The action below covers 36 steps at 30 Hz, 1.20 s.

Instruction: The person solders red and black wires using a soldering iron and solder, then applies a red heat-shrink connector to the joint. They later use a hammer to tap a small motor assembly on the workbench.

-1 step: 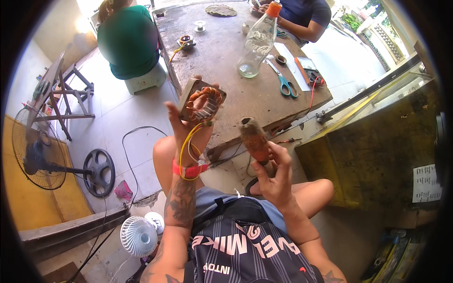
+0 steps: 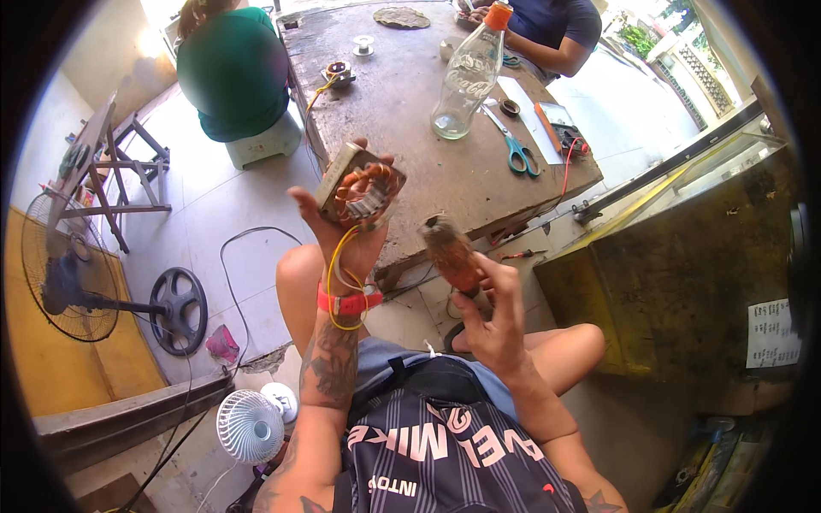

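My left hand [image 2: 352, 244] holds up a motor stator [image 2: 368, 192], a squarish metal frame with a ring of copper windings. Its fingers are behind the stator and the thumb sticks out to the side. Yellow and white lead wires [image 2: 335, 274] hang from it past the red wristband. Closed round the lower end of a worn, reddish-brown cylinder [image 2: 453, 256], my right hand [image 2: 496, 316] keeps it tilted, with a dark hole at its upper end. The cylinder is beside the stator, apart from it; its exact kind is unclear.
On the wooden table [image 2: 402, 111] stand a glass bottle [image 2: 466, 94], blue-handled scissors [image 2: 520, 158], a multimeter [image 2: 560, 128], another wound stator [image 2: 339, 74] and a white spool [image 2: 363, 46]. Two people sit beyond. A small white fan [image 2: 251, 426] and a floor fan [image 2: 73, 274] are at left.
The cylinder in my right hand has shifted slightly left, toward the stator. My left hand has turned the stator a little.
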Each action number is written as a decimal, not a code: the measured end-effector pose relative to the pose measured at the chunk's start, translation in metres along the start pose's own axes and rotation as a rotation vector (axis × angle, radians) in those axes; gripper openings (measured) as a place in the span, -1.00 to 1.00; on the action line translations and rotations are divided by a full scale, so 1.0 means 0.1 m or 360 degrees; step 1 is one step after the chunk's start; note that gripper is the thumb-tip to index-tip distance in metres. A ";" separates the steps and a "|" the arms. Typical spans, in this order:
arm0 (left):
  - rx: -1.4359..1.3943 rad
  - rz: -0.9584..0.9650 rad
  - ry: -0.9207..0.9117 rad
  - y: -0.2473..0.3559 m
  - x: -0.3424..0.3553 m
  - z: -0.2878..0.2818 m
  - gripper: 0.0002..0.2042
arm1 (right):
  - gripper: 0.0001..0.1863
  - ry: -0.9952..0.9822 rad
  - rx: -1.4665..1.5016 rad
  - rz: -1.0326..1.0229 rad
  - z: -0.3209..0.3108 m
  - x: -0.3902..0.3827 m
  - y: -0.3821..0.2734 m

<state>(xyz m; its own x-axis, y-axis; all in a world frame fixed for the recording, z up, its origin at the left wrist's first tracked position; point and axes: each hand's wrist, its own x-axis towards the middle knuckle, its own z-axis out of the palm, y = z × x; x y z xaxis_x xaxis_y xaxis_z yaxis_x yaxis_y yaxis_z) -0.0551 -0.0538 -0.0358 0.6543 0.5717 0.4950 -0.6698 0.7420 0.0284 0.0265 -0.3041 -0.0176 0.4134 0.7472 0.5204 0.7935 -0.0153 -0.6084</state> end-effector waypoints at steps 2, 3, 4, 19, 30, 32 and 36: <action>0.0011 0.0127 0.0040 -0.03 -0.01 -0.10 -0.09 | -0.36 -0.0078 -0.0003 -0.0034 -0.01 -0.01 -0.06; -0.0009 0.0156 -0.0084 -0.03 0.00 -0.14 -0.11 | -0.39 -0.0236 -0.0037 0.0136 -0.01 0.00 -0.08; 0.0365 0.0252 0.0208 -0.05 -0.01 -0.14 -0.24 | -0.43 -0.0179 0.0194 0.0116 -0.06 -0.02 -0.13; 0.1414 0.0189 0.0127 0.04 0.02 0.11 -0.49 | -0.54 -0.0369 0.0059 0.0129 0.17 0.20 -0.08; 0.1432 -0.0147 0.0900 -0.34 0.00 0.44 -0.46 | -0.15 -0.0268 0.0920 0.0511 0.24 0.73 -0.18; 0.0880 -0.0352 0.0741 -0.17 -0.05 0.49 -0.43 | -0.22 -0.0307 0.1057 0.0566 0.15 0.88 -0.05; 0.1008 -0.0609 0.0666 0.00 -0.34 0.47 -0.32 | -0.37 -0.0296 0.0807 0.0683 -0.24 1.13 0.28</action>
<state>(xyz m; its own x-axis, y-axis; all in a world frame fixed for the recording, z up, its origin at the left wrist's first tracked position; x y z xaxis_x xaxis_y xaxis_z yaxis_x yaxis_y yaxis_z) -0.0938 -0.0902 -0.0118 0.8680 0.4964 -0.0061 -0.3645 0.6457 0.6710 0.1060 -0.2357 0.0390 0.5250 0.8466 0.0870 0.2510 -0.0563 -0.9664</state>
